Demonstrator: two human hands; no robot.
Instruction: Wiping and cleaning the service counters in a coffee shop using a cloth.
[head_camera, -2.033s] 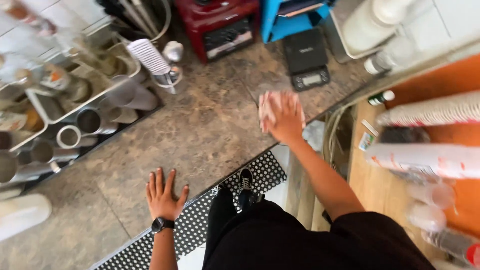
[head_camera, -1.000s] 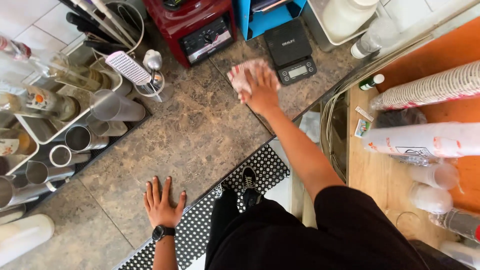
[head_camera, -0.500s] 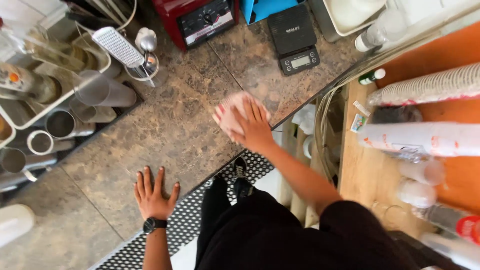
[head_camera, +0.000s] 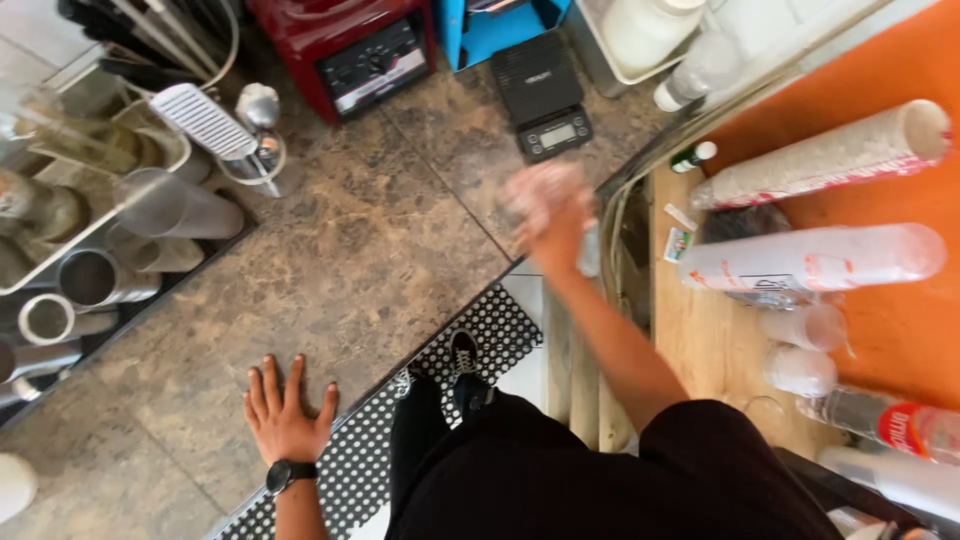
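- Two hands of mine are at work on the brown stone counter (head_camera: 330, 270): my left hand (head_camera: 284, 412) lies flat near its front edge, fingers spread, palm down, holding nothing, a black watch (head_camera: 290, 474) on the wrist
- My right hand (head_camera: 550, 212) is blurred, reaching out at the counter's right end; it looks closed over a pale pink cloth (head_camera: 535, 190), pressed down on the stone
- The cloth lies far and to the right of my left hand, well apart from it, so the right hand is the one on it; it is bunched, with no clear long axis
- Just beyond the cloth sits a small black digital scale (head_camera: 545, 95), with a red blender base (head_camera: 350, 50) further left and a blue box (head_camera: 490, 25) between them at the back
- To the right, on a lower wooden shelf (head_camera: 700, 340), two long sleeves of stacked cups lie on their sides, long axes running left to right: a paper stack (head_camera: 815, 155) farther off, a clear plastic stack (head_camera: 815, 258) with pink print nearer
- A bottle with a red label (head_camera: 890, 425) lies at the near right
- On the left, metal tins (head_camera: 90, 280) and clear cups (head_camera: 180, 208) rest in a drying rack
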